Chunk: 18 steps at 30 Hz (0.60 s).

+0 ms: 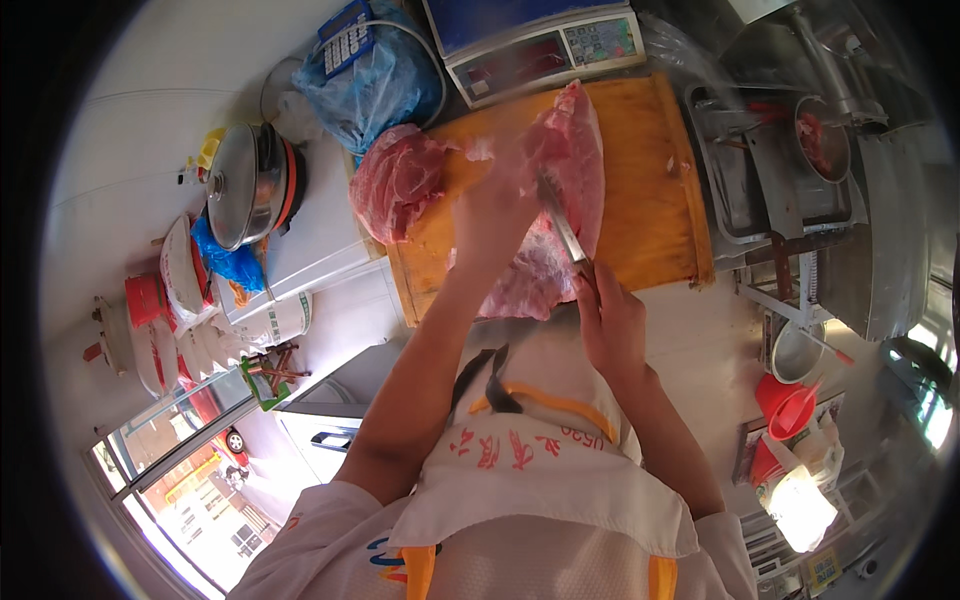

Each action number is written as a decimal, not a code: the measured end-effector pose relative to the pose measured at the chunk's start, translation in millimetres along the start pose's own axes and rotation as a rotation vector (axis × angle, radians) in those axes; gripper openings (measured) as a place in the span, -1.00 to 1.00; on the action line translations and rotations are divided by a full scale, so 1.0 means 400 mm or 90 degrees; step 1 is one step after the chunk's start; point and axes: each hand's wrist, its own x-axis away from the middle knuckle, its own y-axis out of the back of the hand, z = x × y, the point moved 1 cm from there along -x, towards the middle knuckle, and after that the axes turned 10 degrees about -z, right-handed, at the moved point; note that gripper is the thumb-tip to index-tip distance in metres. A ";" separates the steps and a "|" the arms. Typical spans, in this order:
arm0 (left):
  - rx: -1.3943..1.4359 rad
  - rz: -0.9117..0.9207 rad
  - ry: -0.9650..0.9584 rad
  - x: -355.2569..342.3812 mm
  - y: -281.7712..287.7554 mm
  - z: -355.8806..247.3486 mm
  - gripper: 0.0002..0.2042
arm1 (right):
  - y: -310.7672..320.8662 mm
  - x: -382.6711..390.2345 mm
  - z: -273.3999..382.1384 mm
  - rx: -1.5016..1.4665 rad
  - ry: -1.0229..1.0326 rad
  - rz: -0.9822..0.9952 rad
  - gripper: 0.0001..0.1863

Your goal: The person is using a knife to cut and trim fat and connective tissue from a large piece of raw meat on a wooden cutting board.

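Observation:
A large slab of raw meat (578, 135), pink with pale fat along its right side, lies lengthwise on the orange-brown cutting board (655, 200). My right hand (612, 325) is closed around the handle of a knife (565, 228), at the near right of the slab. The blade points away from me and lies against the meat, its tip near the middle of the slab. My left hand (492, 205) is over the left side of the slab, close to the knife tip; its fingers are smeared by motion. Another rounded piece of raw meat (397, 182) rests on the board's left edge.
Beyond the board stands a digital scale (545, 60). A blue plastic bag (375, 90) with a calculator (345, 40) is at the far left. A lidded pan (240, 190) sits on the left counter. On the right are a metal tray (735, 230) and a bowl of meat (845, 150).

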 end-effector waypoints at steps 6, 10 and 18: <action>0.013 -0.012 -0.003 0.005 0.016 0.046 -0.84 | 0.060 0.096 -0.007 0.083 -0.011 0.102 -0.79; 0.059 -0.025 0.058 0.021 0.010 0.071 -0.85 | 0.073 0.062 0.029 0.066 0.033 0.036 -0.76; 0.060 -0.055 0.024 0.025 0.015 0.138 -0.87 | 0.060 0.073 0.003 0.169 0.108 0.061 -0.73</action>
